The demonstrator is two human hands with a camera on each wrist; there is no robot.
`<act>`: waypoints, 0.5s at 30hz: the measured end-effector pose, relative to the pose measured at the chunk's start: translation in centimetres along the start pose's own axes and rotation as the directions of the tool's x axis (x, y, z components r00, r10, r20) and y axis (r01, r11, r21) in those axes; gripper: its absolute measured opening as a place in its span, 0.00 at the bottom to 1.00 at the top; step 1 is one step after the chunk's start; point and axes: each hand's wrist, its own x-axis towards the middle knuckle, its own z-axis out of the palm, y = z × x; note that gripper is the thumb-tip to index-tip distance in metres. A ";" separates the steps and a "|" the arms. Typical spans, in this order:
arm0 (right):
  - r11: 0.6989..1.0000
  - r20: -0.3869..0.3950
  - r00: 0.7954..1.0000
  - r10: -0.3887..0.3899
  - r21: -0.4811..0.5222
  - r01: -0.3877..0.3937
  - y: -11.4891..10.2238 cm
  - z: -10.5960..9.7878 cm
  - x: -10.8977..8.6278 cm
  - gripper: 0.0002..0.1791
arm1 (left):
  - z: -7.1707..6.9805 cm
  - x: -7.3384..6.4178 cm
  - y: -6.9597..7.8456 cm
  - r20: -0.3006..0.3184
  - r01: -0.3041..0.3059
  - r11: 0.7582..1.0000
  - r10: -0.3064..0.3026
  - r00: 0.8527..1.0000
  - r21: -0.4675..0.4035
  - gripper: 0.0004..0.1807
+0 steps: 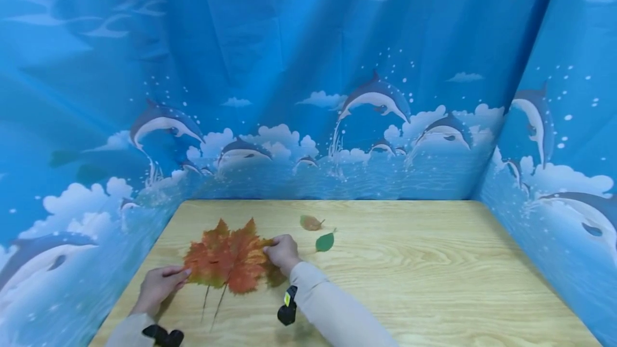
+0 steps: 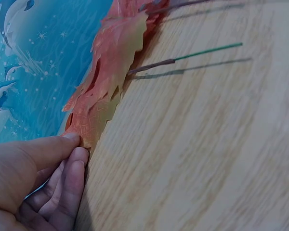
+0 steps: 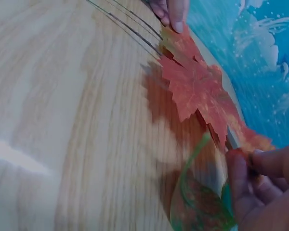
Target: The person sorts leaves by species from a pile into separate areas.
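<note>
Two overlapping orange-red maple leaves with yellow-green edges are spread between my hands at the left of the table. My left hand pinches the left edge between thumb and fingers; the left wrist view shows the thumb on top of that edge. At the other side, my right hand pinches a right-hand tip of the leaves. Two thin stems point toward me, and in the left wrist view one stem has a green end. Shadows fall on the wood beneath the leaves and stems.
Beyond my right hand lie a small green leaf and a small brownish leaf. The light wood table reaches back to a blue dolphin-print curtain, which also runs along both sides.
</note>
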 end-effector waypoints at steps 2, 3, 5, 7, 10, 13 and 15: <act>0.999 0.015 1.000 0.022 0.029 -0.023 -0.1 0.3 -0.2 0.09 | 0.0 -0.1 0.1 0.010 -0.001 1.000 0.001 1.000 -0.003 0.23; 0.998 0.021 0.999 0.037 0.053 -0.038 -0.2 0.4 -0.3 0.07 | 0.0 -0.1 0.2 0.014 -0.002 1.000 0.003 1.000 -0.005 0.23; 0.990 0.015 0.998 0.067 0.123 -0.068 -0.2 0.6 -0.5 0.08 | 0.0 -0.1 0.1 0.023 -0.003 1.000 0.003 1.000 -0.007 0.23; 0.973 0.010 0.995 0.103 0.207 -0.102 -0.3 0.7 -0.5 0.10 | 0.0 0.1 0.0 0.029 0.004 1.000 -0.004 1.000 -0.004 0.23; 0.942 -0.005 0.990 0.144 0.308 -0.136 -0.3 0.9 -0.4 0.15 | -0.1 0.4 -0.3 0.029 0.007 1.000 -0.007 1.000 -0.004 0.24; 0.939 -0.023 0.988 0.153 0.314 -0.138 -0.3 1.1 -0.3 0.12 | -0.2 0.4 -0.3 0.029 0.012 1.000 -0.012 0.999 -0.005 0.24; 0.944 -0.046 0.988 0.147 0.306 -0.126 -0.2 1.3 -0.3 0.12 | -0.2 0.4 -0.3 0.034 0.010 1.000 -0.010 0.999 -0.008 0.23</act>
